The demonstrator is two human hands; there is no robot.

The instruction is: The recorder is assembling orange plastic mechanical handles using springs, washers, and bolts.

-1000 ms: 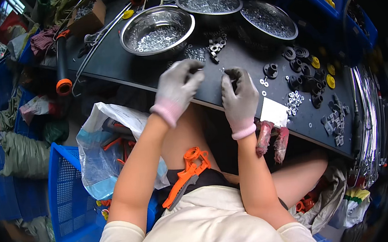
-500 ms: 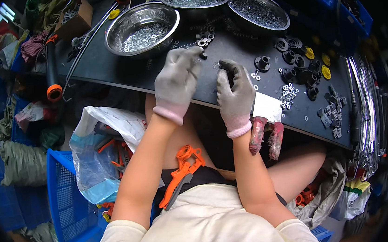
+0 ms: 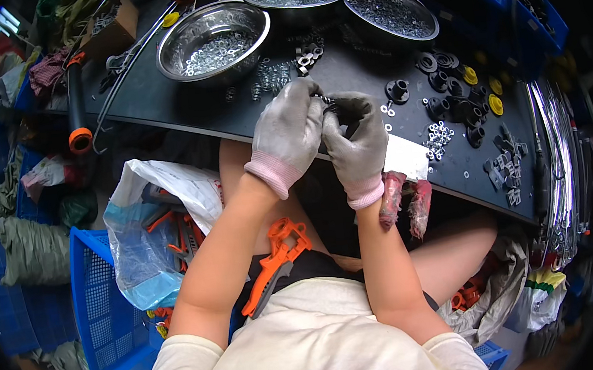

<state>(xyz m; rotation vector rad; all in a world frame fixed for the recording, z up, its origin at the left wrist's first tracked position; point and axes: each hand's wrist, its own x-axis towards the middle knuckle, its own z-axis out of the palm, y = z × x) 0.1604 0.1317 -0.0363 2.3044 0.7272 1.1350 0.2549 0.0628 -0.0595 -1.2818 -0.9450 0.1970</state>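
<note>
Both hands wear grey-coated gloves with pink cuffs and meet over the table's near edge. My left hand (image 3: 288,137) is closed, its fingertips pinching at a small dark part (image 3: 328,101) with a shiny, ridged look. From the other side my right hand (image 3: 356,140) has its thumb and curled fingers closed round the same spot. The gloves hide most of the part, so its kind is unclear. Just beyond my left hand lie loose coil springs (image 3: 273,77) and dark metal rings (image 3: 309,55). An orange-and-grey clamp (image 3: 276,267) rests on my lap.
Three steel bowls (image 3: 171,67) of small metal parts stand along the back. Black flanged knobs (image 3: 397,90), yellow caps (image 3: 496,104), washers (image 3: 438,140) and metal clips (image 3: 508,170) lie at the right. A blue crate (image 3: 101,304) and plastic bag (image 3: 136,257) sit at lower left.
My hands have come together; the left moved right and slightly nearer me, uncovering the springs on the table. The small dark part now sits between the fingertips of both hands.
</note>
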